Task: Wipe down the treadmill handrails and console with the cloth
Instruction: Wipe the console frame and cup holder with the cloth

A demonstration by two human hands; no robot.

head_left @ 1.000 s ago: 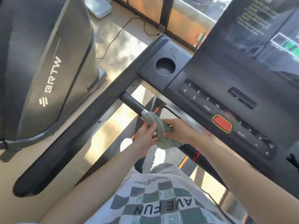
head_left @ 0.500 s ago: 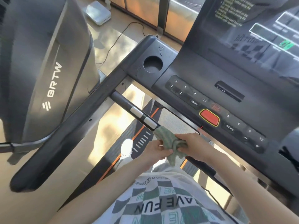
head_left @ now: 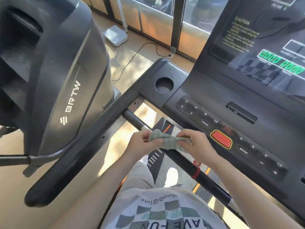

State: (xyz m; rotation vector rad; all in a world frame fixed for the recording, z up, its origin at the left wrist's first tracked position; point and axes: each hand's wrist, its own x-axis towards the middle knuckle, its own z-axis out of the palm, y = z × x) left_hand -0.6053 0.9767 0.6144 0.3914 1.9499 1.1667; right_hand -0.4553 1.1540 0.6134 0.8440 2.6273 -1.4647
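left hand (head_left: pixel 142 143) and right hand (head_left: pixel 197 145) pinch the cloth (head_left: pixel 167 140) — now spread between them

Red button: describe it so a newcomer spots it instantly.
On the console below the screen, a row of keys runs along the near edge. The red button sits between PROG and MODE, beside the right hand. It alone is red with a yellow rim; the other keys are black.

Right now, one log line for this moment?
left hand: grips cloth | right hand: pinches cloth | cloth: bunched between hands over front handrail, contact unclear
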